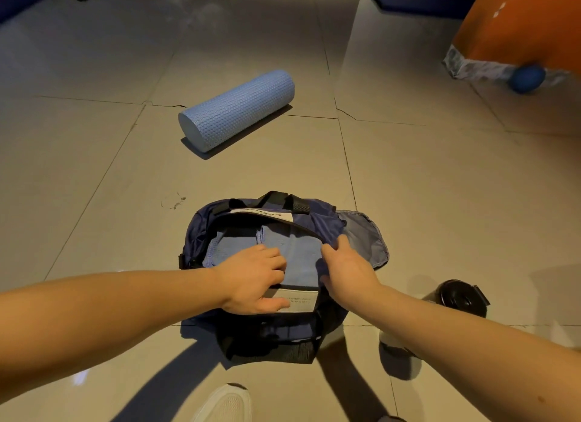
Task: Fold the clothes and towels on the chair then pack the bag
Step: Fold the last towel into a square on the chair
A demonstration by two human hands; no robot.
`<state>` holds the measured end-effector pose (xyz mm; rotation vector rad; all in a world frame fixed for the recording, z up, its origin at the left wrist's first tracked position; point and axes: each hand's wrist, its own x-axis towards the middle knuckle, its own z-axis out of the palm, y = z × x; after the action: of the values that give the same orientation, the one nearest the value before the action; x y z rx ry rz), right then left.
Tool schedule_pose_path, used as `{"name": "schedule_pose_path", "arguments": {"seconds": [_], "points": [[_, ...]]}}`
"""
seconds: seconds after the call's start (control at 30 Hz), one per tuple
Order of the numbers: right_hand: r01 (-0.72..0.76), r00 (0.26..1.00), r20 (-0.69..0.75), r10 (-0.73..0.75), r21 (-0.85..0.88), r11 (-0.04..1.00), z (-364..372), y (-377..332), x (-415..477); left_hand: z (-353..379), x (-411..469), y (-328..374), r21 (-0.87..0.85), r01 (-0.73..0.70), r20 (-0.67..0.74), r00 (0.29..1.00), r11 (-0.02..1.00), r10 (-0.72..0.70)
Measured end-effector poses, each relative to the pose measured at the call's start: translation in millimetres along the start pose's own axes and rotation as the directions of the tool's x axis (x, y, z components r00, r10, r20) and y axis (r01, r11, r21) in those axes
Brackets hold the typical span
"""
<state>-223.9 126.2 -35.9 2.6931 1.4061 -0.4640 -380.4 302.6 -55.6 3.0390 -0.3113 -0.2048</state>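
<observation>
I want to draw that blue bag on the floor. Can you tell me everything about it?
The bag is dark blue soft cloth with black handles, black trim and white labels. It sits on the tiled floor, open at the top, with a side flap hanging open. A folded light blue towel lies inside. The left hand presses on the towel, and the right hand holds the opening's edge.

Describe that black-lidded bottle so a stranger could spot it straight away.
Start at the open navy bag on the tiled floor. Just right of it, beside the right forearm, stands the bottle. Its round black lid sets it apart from the pale blue foam roller lying beyond the bag.
</observation>
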Motion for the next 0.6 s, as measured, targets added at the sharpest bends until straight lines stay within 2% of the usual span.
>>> {"name": "schedule_pose_path", "arguments": {"seconds": [0.1,0.2,0.3,0.37,0.47,0.6], "points": [[0.140,0.988,-0.064,-0.139,0.010,0.990,4.4,3.9,-4.0,4.4,0.9,6.5,0.058,-0.026,0.052,0.998,0.998,0.023],[0.364,0.929,-0.095,-0.357,0.068,0.929,1.1,11.3,-13.9,2.9,1.5,5.4,-0.019,0.033,0.034,0.999,0.999,-0.033],[0.490,0.871,-0.039,-0.489,0.010,0.872,0.3,22.9,-19.1,1.3,-3.5,-0.6,-0.114,0.057,0.002,0.998,0.992,-0.057],[0.499,0.865,-0.053,-0.498,0.008,0.866,1.4,26.8,-19.8,0.0,-8.6,0.2,-0.168,0.032,-0.048,0.998,0.985,-0.041],[0.518,0.843,-0.197,-0.501,0.045,0.854,-3.9,27.3,-22.3,-8.7,-16.3,4.0,-0.230,0.020,-0.133,0.990,0.973,-0.051],[0.521,0.825,-0.333,-0.457,0.136,0.842,-25.0,21.2,-26.7,-28.5,-27.7,1.9,-0.464,0.148,-0.076,0.976,0.874,-0.205]]}}
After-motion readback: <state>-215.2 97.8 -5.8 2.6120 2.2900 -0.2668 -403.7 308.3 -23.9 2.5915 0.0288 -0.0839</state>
